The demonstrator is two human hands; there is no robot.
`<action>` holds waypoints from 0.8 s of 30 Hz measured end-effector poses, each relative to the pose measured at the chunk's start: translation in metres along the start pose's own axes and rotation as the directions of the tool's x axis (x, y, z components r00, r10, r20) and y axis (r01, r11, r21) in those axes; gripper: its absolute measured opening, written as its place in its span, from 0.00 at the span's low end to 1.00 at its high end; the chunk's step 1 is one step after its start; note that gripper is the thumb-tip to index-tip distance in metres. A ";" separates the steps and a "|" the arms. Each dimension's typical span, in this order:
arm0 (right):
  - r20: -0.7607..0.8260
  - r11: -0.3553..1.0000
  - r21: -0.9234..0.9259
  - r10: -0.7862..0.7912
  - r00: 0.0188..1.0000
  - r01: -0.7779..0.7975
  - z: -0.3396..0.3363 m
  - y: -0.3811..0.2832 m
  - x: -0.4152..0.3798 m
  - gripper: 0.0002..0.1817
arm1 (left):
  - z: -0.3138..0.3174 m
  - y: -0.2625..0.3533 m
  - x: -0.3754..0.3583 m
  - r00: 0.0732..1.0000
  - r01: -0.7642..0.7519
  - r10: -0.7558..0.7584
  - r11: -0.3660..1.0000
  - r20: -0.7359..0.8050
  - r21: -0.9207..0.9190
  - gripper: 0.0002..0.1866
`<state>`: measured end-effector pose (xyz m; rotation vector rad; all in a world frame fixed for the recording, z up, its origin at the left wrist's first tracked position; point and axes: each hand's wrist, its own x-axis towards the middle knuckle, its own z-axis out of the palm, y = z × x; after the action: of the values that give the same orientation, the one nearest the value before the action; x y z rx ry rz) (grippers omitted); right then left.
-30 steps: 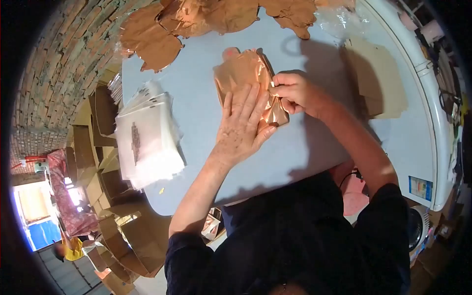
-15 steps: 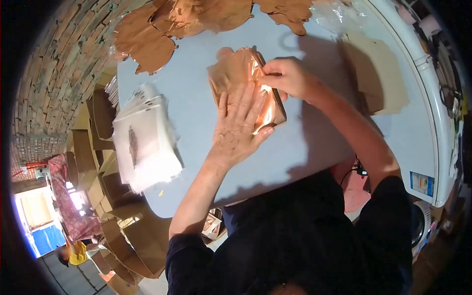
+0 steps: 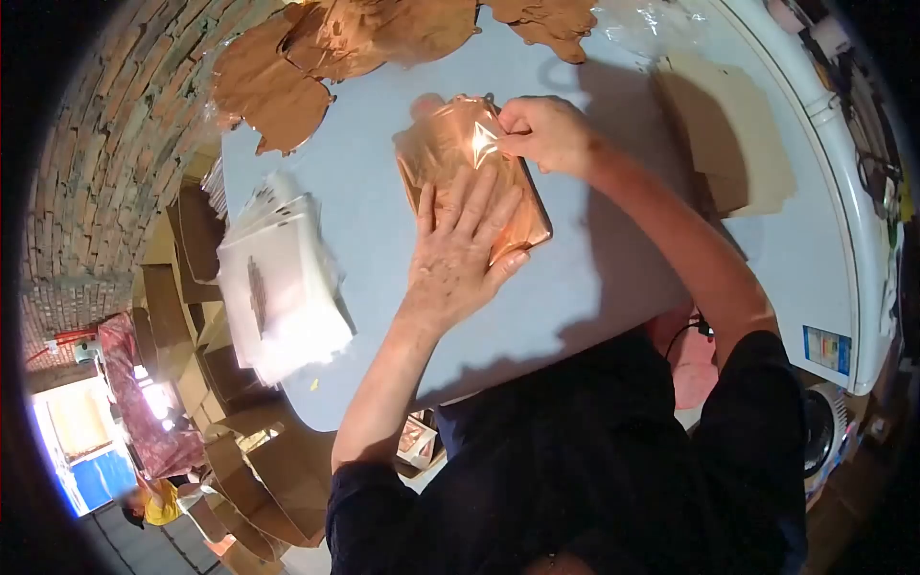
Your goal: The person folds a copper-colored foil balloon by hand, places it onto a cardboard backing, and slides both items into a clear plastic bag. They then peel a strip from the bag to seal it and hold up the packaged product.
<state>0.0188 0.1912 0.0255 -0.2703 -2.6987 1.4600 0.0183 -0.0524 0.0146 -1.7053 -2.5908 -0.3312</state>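
A shiny copper-coloured packet point(image 3: 436, 149) in clear film lies at a slant on the pale table point(image 3: 383, 297). Spread flat across its lower half is my left hand point(image 3: 455, 249), fingers apart and thumb near the bottom edge. My right hand point(image 3: 551, 134) pinches the film at the packet's upper right edge with thumb and forefinger. To the left rests a fanned stack of clear plastic bags point(image 3: 283, 278). Flat copper-brown sheets point(image 3: 383, 34) with ragged edges lie along the far side of the table.
Brown paper sheets point(image 3: 733, 144) lie at the right, near the table's raised white edge point(image 3: 843, 192). Crumpled clear plastic point(image 3: 661, 24) sits at the far right. Open cardboard boxes point(image 3: 273, 470) stand left of the table. A person in yellow point(image 3: 163, 503) is at the lower left.
The film at the packet's right side looks flatter, and its bright glare has shrunk and moved up. My right hand has shifted slightly left and up, still pinching. My left hand stays spread on the packet.
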 end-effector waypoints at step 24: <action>0.242 0.485 -0.575 -0.668 0.703 0.659 -0.005 0.020 -0.089 0.13 | -0.001 -0.001 0.000 1.000 0.012 -0.013 0.998 -0.018 -0.059 0.41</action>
<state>0.1092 0.1896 0.0140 0.6987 -2.6604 0.2999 0.0178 -0.0532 0.0154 -1.6965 -2.6052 -0.4254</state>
